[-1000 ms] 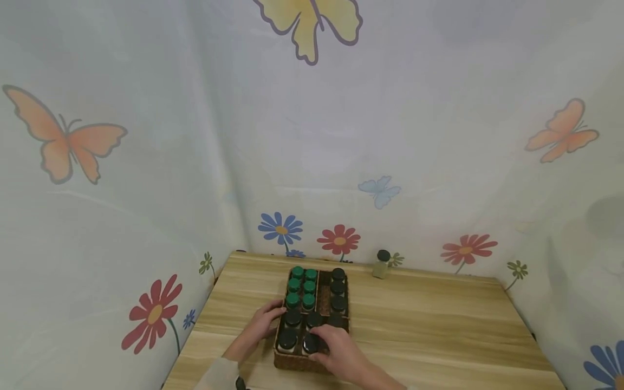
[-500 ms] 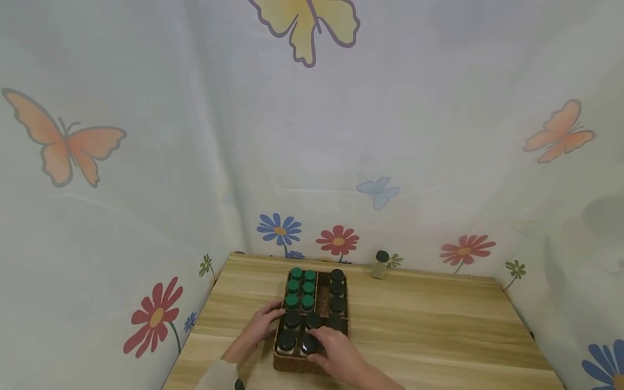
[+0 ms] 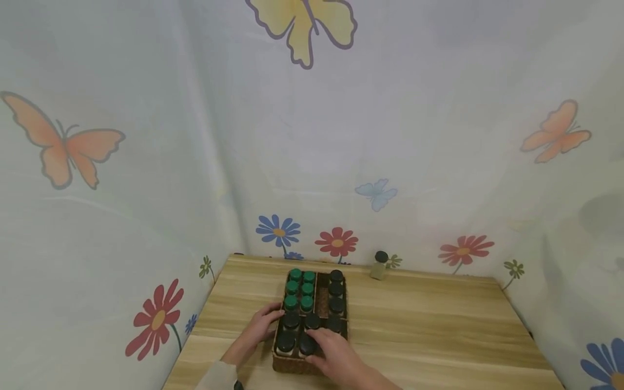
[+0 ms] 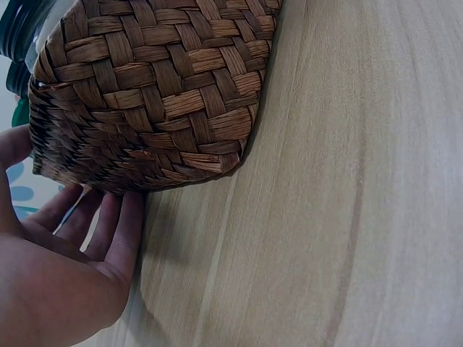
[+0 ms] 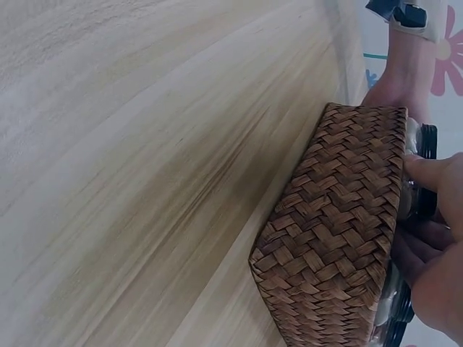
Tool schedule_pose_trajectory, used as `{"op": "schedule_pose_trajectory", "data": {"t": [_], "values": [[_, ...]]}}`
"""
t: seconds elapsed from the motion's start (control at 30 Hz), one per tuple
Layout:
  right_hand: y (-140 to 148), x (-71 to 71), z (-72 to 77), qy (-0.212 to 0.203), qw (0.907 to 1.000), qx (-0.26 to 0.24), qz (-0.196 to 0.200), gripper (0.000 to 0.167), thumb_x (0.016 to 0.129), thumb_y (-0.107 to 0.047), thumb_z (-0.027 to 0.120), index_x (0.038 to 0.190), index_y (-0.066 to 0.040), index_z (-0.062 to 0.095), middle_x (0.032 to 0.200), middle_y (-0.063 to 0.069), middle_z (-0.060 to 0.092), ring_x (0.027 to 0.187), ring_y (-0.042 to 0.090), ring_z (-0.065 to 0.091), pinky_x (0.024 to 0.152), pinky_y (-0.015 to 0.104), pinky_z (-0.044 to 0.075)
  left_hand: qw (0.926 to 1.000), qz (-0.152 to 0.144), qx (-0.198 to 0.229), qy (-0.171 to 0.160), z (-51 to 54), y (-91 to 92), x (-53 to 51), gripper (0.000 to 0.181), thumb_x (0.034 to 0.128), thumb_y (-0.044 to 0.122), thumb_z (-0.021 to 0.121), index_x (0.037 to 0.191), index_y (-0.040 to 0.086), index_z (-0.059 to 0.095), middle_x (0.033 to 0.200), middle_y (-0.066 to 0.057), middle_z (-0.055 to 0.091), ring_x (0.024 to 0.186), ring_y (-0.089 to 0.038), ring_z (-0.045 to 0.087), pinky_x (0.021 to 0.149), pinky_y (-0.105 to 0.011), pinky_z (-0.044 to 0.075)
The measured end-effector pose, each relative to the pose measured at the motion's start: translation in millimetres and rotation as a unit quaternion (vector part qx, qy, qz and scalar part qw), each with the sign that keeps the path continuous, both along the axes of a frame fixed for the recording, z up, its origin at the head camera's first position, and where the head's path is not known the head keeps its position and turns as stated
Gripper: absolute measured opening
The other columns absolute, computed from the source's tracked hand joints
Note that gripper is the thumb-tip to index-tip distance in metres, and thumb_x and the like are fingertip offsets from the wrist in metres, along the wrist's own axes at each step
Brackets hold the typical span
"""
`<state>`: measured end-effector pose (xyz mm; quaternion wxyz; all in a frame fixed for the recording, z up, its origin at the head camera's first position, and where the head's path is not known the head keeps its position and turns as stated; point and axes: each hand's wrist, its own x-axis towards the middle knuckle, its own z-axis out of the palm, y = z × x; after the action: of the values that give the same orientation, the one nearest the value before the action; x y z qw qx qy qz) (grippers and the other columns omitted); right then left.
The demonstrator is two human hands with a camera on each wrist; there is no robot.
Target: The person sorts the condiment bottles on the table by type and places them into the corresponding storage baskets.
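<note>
A brown woven basket (image 3: 294,365) with compartments stands at the front of the table. My left hand (image 3: 260,326) touches its left side; in the left wrist view that hand's fingers (image 4: 124,235) lie extended against the weave (image 4: 163,79). In the basket's front section, my right hand (image 3: 341,358) pinches a black-lidded jar (image 3: 307,344) between thumb and fingers. The jar stands among other black-lidded jars (image 3: 285,341). Seen from the right wrist, the right hand (image 5: 443,238) reaches over the basket's rim (image 5: 394,195); its fingertips are partly hidden.
Several green-lidded jars (image 3: 306,290) fill the back left compartment. Black-lidded jars (image 3: 336,289) line the back right one, beside a bare strip of basket floor (image 3: 322,303). One black-lidded jar (image 3: 378,265) stands alone at the table's back edge, before a printed curtain (image 3: 439,162).
The head view has shifted slightly, so the scene lies a little lower and further left. Both hands keep the same places on the basket and the jar.
</note>
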<state>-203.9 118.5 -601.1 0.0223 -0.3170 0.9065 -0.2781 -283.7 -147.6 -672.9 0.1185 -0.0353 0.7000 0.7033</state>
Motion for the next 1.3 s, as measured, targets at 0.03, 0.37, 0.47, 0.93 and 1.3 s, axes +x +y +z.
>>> {"op": "schedule_pose_trajectory", "data": {"t": [0.03, 0.37, 0.47, 0.93, 1.3], "values": [[0.0, 0.2, -0.5, -0.003, 1.0000, -0.001, -0.001, 0.049, 0.098, -0.036, 0.079, 0.139, -0.011, 0.066, 0.127, 0.001, 0.072, 0.117, 0.018, 0.068, 0.093, 0.038, 0.060, 1.0000, -0.002, 0.001, -0.001, 0.8, 0.0, 0.7, 0.061, 0.1043, 0.033, 0.067, 0.151, -0.004, 0.052, 0.150, -0.026, 0.055, 0.139, -0.040, 0.052, 0.101, -0.052, 0.057], [2.0, -0.3, 1.5, -0.022, 0.9997, -0.006, 0.002, 0.047, 0.098, -0.036, 0.079, 0.137, -0.014, 0.065, 0.130, 0.003, 0.071, 0.118, 0.018, 0.068, 0.094, 0.038, 0.060, 1.0000, -0.006, 0.001, -0.002, 4.1, 0.2, 3.0, 0.063, 0.1042, 0.034, 0.067, 0.151, -0.005, 0.051, 0.150, -0.027, 0.054, 0.137, -0.038, 0.054, 0.101, -0.051, 0.058], [3.4, -1.1, 4.6, -0.002, 0.9998, -0.013, 0.018, 0.045, 0.098, -0.033, 0.080, 0.135, -0.012, 0.066, 0.127, 0.003, 0.072, 0.115, 0.017, 0.069, 0.092, 0.036, 0.061, 0.9999, -0.010, -0.001, -0.005, 2.5, -0.4, 1.3, 0.064, 0.1040, 0.035, 0.068, 0.152, -0.004, 0.051, 0.151, -0.027, 0.054, 0.139, -0.040, 0.052, 0.102, -0.051, 0.057], [22.3, -16.5, 41.1, 0.001, 0.9955, -0.071, 0.063, 0.029, 0.098, -0.018, 0.079, 0.123, -0.006, 0.072, 0.115, 0.008, 0.074, 0.103, 0.016, 0.071, 0.086, 0.030, 0.061, 0.9998, -0.016, -0.006, -0.004, -0.4, -3.2, -0.8, 0.068, 0.1034, 0.038, 0.068, 0.153, -0.004, 0.050, 0.152, -0.026, 0.053, 0.141, -0.042, 0.050, 0.102, -0.052, 0.057], [81.7, -57.3, 77.4, 0.092, 0.9907, -0.090, -0.044, 0.033, 0.097, -0.021, 0.081, 0.126, -0.006, 0.072, 0.118, 0.008, 0.075, 0.107, 0.025, 0.071, 0.091, 0.048, 0.060, 0.9998, -0.019, -0.005, 0.000, 1.7, -3.4, -0.2, 0.068, 0.1036, 0.039, 0.068, 0.154, -0.003, 0.049, 0.151, -0.025, 0.055, 0.137, -0.039, 0.054, 0.102, -0.052, 0.057]]}}
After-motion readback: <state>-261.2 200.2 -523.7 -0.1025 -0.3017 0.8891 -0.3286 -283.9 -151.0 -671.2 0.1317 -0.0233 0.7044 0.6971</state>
